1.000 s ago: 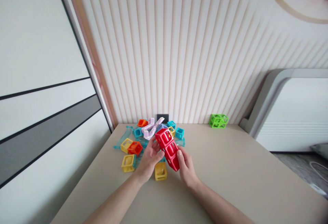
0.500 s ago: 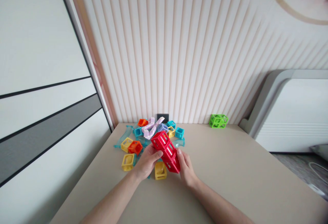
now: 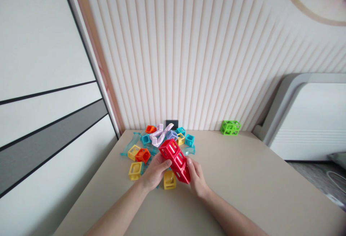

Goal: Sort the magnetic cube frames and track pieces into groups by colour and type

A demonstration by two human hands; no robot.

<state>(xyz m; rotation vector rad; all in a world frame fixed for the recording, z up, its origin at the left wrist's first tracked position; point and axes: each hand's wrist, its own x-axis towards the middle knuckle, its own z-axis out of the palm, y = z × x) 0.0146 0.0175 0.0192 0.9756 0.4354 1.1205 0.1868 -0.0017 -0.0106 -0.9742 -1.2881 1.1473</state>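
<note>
Between my two hands, a row of joined red cube blocks (image 3: 175,160) is held tilted over the table, its upper end leaning left. My left hand (image 3: 156,170) grips its left side, thumb on the near face. My right hand (image 3: 196,176) grips the lower right end, with its thumb along the edge; its other fingers are partly hidden behind the blocks. Below the red row, a yellow cube block (image 3: 169,180) stands on the table. To the left of my left hand lie another yellow cube block (image 3: 135,171) and an orange cube block (image 3: 142,155).
Behind the hands are lilac track pieces (image 3: 159,135), several teal cube blocks (image 3: 189,140) and clear teal tube pieces (image 3: 132,143). Joined green blocks (image 3: 230,128) stand at the table's back right, near the ribbed wall (image 3: 186,48). A black box (image 3: 172,124) sits against it.
Almost nothing differs. The red row has dipped very slightly in both hands; the blocks on the table have stayed in place.
</note>
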